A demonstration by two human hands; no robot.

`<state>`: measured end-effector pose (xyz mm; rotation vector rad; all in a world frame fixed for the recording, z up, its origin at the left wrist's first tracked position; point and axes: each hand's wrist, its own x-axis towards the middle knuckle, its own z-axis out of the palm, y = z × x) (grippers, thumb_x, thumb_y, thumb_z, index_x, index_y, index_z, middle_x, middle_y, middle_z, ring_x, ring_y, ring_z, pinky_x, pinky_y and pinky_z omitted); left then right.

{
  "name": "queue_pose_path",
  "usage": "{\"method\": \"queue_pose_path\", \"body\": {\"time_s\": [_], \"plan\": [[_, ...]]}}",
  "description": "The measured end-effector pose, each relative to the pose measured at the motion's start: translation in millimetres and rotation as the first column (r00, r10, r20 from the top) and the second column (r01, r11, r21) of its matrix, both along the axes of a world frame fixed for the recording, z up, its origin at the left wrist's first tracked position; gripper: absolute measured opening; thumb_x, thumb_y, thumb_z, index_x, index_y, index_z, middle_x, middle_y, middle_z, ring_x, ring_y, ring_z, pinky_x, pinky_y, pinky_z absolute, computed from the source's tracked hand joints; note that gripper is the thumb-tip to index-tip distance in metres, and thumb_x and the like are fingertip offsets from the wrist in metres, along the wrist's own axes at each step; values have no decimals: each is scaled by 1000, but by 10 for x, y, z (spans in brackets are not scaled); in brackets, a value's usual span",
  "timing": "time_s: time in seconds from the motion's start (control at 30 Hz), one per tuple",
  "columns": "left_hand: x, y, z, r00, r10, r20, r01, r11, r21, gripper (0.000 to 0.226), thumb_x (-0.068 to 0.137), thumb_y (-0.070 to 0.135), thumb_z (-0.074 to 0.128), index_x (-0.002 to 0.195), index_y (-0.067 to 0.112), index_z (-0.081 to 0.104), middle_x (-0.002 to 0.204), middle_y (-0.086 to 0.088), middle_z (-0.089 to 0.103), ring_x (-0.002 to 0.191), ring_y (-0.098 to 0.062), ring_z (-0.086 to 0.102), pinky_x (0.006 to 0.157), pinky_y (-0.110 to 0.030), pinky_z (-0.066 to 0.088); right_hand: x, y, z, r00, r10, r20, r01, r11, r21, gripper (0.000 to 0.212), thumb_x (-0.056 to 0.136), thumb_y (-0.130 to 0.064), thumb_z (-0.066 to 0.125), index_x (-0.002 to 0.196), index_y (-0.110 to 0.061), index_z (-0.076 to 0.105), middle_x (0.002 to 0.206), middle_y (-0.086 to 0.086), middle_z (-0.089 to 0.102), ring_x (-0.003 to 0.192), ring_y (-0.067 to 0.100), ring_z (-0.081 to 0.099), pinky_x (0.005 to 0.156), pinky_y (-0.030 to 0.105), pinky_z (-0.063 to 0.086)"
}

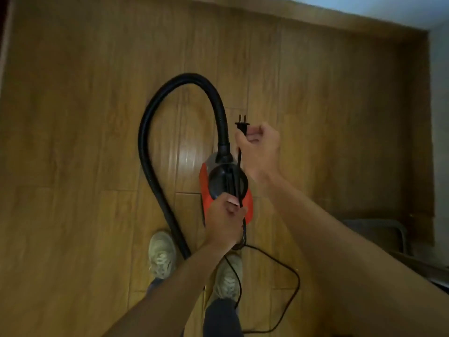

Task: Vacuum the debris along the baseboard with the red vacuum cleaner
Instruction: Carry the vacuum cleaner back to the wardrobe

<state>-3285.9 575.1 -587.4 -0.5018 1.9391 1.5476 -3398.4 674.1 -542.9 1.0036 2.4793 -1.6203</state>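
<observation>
Head view: the right hand (pixel 258 148) pinches the plug (pixel 243 125), prongs up; the left hand (pixel 224 221) is closed on the power cord (pixel 290 271) above the red vacuum cleaner (pixel 226 188), which stands on the wooden floor (pixel 73 142). Judged unplugged: no vacuuming begun. Bare floor extends to the baseboard (pixel 315 19); slack cord loops near the shoes (pixel 162 254).

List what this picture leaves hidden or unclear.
- Hose nozzle end: head view, hidden behind the left arm.
- Vacuum rear: covered by the left hand.
- Cord loop: cut off at the bottom edge.
- Debris at the baseboard: too blurred to tell.
- Wall socket: none in view.
</observation>
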Motion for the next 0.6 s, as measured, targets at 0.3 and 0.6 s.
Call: {"method": "queue_pose_path", "body": {"time_s": [0.3, 0.6], "plan": [[-197, 76, -1264, 999, 25, -36, -28, 996, -87, 22, 87, 11, 71, 80, 21, 53, 65, 2, 60, 58, -19, 61, 64, -42, 59, -240, 98, -1483, 998, 38, 52, -43, 995, 90, 17, 91, -29, 70, 94, -15, 60, 80, -5, 67, 75, 10, 68, 75, 39, 60], [-268, 8, -1640, 991, -69, -111, 47, 980, -196, 22, 84, 25, 76, 94, 17, 58, 65, 8, 60, 59, -1, 57, 55, -11, 41, -293, 122, -1992, 992, 78, 102, -92, 984, 151, 22, 91, -31, 70, 96, -13, 59, 82, -3, 66, 78, 16, 68, 76, 40, 59]]}}
